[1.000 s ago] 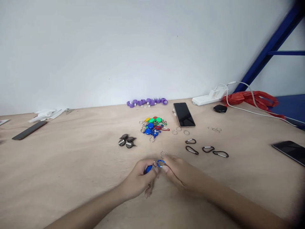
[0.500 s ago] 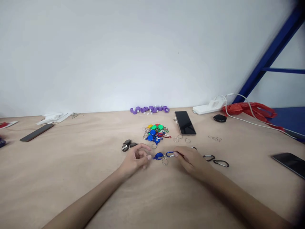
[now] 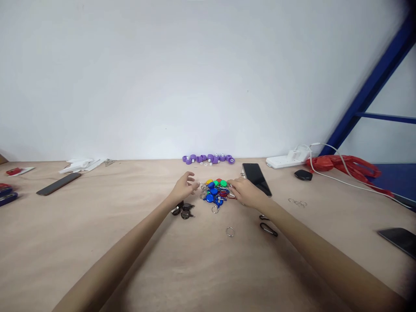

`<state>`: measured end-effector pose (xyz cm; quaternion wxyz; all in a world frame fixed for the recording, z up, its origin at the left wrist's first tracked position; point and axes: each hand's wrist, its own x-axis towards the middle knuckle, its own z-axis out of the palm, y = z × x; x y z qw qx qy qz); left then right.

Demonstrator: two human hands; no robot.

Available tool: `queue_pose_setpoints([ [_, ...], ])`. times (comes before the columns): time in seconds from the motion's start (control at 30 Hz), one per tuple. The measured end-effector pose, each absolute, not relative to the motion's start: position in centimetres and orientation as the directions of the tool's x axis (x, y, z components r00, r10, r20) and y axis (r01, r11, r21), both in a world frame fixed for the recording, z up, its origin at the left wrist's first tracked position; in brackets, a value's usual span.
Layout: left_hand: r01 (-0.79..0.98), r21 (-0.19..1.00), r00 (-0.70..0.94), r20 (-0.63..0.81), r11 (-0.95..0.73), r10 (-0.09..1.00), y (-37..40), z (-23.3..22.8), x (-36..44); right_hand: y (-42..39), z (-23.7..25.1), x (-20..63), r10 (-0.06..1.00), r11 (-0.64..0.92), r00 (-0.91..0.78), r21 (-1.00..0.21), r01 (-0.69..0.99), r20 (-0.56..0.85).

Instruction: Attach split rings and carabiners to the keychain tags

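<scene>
Glossy round plastic tags lie heaped between the spread left hand and loose right hand.

Three phones, two hands, one power strip

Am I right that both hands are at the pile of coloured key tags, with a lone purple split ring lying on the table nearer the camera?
Nearly. The head view shows the left hand and right hand at the pile of coloured key tags, but the lone split ring on the table is silver metal, not purple.
</scene>
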<state>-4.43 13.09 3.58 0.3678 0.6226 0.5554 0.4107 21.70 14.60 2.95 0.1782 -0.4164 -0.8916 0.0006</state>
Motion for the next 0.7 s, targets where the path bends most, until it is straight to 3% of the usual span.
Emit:
queue_pose_setpoints([
  [0.13, 0.554, 0.804, 0.055, 0.226, -0.218, 0.973, 9.7, 3.4, -7.2, 11.4, 1.9, 24.1, 0.744, 0.645, -0.580, -0.131, 0.752, 0.333],
  [0.23, 0.635, 0.721, 0.114, 0.266, -0.276, 0.957, 6.9, 2.5, -8.8, 8.8, 1.1, 25.9, 0.669, 0.699, -0.600, -0.099, 0.708, 0.439],
  [0.33, 0.747, 0.515, 0.303, 0.301, -0.421, 0.904, 5.2, 0.7, -9.4, 7.0, 0.9, 26.5, 0.576, 0.743, -0.569, -0.086, 0.663, 0.587],
  [0.43, 0.805, 0.402, 0.332, 0.304, -0.436, 0.893, 4.9, -0.8, -9.2, 6.2, 1.2, 26.3, 0.535, 0.756, -0.519, -0.103, 0.647, 0.666],
  [0.7, 0.807, 0.359, 0.369, 0.313, -0.469, 0.875, 5.4, -0.7, -7.8, 6.4, 2.0, 27.8, 0.545, 0.729, -0.449, -0.135, 0.671, 0.708],
])
